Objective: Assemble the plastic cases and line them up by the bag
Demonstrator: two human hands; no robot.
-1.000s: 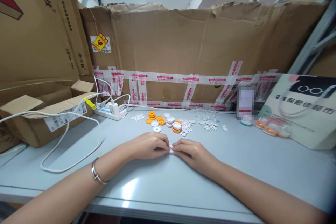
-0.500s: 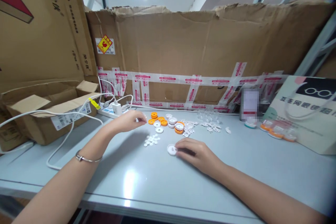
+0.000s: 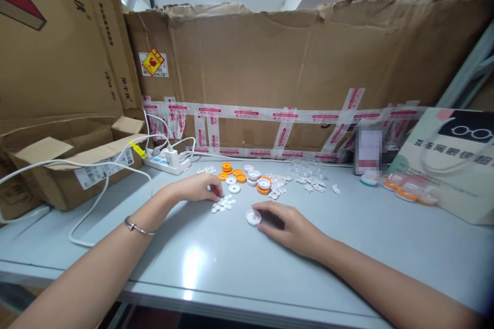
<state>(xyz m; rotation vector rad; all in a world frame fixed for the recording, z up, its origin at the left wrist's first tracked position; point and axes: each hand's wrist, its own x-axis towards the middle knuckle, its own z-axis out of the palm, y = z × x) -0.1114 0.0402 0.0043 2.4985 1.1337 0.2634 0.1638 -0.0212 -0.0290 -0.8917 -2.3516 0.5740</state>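
Leftmost, as I view it through the head camera, an open carton [image 3: 57, 190] stands on the grey table [image 3: 270, 272], a white cable [image 3: 23, 170] crossing its front. Next lies a power strip [image 3: 179, 167] with plugs seated in it, then a scatter of white bits [image 3: 206, 169] near the back. Before these I see the left hand [image 3: 200, 187], a metal bangle [image 3: 139, 229] at its wrist; thumb and fingertips are drawn close together at the upper left edge of a cluster of small white discs [image 3: 223, 204], and I cannot tell whether they pinch one. Behind the cluster, orange rings [image 3: 241, 179] and white rings [image 3: 252, 176] lie partly stacked. Right of the cluster, the round white dish [image 3: 252, 217] rests flat, held between the parted thumb and forefinger of the right hand [image 3: 291, 226], their tips at its rim. Beyond that hand I note white cutout pieces [image 3: 278, 185], clear domes [image 3: 306, 167], a pixelated upright object [image 3: 368, 149], orange-rimmed domes [image 3: 407, 193] and, farthest right, a printed bag [image 3: 450, 164].
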